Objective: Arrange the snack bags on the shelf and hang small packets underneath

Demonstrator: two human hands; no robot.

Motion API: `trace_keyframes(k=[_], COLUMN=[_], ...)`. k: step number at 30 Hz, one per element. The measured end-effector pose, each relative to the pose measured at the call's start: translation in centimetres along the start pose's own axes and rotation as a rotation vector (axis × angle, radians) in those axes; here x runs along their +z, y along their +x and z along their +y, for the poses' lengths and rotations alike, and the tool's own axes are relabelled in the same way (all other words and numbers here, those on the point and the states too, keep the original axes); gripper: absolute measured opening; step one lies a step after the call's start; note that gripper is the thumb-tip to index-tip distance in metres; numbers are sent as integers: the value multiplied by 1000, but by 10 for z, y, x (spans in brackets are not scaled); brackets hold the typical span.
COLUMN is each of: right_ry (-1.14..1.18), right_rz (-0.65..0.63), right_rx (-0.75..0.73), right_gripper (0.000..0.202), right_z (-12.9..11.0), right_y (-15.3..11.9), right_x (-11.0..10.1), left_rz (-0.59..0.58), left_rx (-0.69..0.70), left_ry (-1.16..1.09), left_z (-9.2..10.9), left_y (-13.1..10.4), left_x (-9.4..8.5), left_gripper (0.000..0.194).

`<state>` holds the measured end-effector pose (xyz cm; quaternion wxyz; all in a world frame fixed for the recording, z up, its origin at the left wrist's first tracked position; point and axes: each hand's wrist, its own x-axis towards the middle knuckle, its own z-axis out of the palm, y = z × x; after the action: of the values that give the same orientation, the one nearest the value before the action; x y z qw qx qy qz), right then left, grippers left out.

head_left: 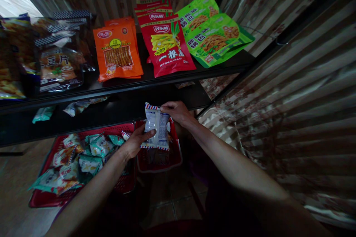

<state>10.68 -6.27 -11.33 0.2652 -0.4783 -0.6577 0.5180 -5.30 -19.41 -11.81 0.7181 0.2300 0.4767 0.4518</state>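
A white snack bag (pixel 158 127) with red and blue striped ends is held up between both hands, its printed back towards me. My left hand (pixel 137 140) grips its left side, the thumb lying across the front. At the top right corner my right hand (pixel 177 112) pinches the bag's edge. Below the bag is a small red basket (pixel 160 168) with some packets inside, partly hidden by it. To the left, a larger red basket (pixel 44 203) holds several white, teal and orange snack bags (pixel 100 145).
The black upper shelf (pixel 167 80) carries orange packets (pixel 118 53), red packets (pixel 167 46), green pouches (pixel 215 40) and dark bags (pixel 59 59). A lower shelf (pixel 125 109) has a few small bags (pixel 80 106). Pleated curtain (pixel 292 111) hangs at the right.
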Motion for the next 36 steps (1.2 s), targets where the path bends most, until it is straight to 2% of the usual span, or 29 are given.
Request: trace_keyframes(k=[11, 14, 18, 21, 27, 32, 36], right_ry=[117, 180, 188, 45, -131, -290, -482], right_rz=[20, 53, 1, -29, -92, -159, -237], right_rx=[47, 29, 48, -60, -256, -442, -527], right_gripper=[20, 31, 37, 32, 25, 28, 42], right_z=[-4, -5, -3, -2, -5, -7, -5], right_y=[-2, -2, -3, -6, -14, -19, -23], right_x=[3, 4, 5, 7, 12, 15, 17], left_rz=[34, 95, 253, 328, 383, 363, 327], left_rx=[-88, -92, -95, -106, -42, 25, 76], left_ry=[-133, -215, -320, -346, -366, -366, -391], left_z=[3, 4, 10, 14, 14, 14, 12], left_y=[0, 4, 11, 14, 18, 21, 26], left_x=[-1, -2, 0, 1, 1, 5, 7], left_gripper=[48, 45, 42, 39, 34, 32, 31])
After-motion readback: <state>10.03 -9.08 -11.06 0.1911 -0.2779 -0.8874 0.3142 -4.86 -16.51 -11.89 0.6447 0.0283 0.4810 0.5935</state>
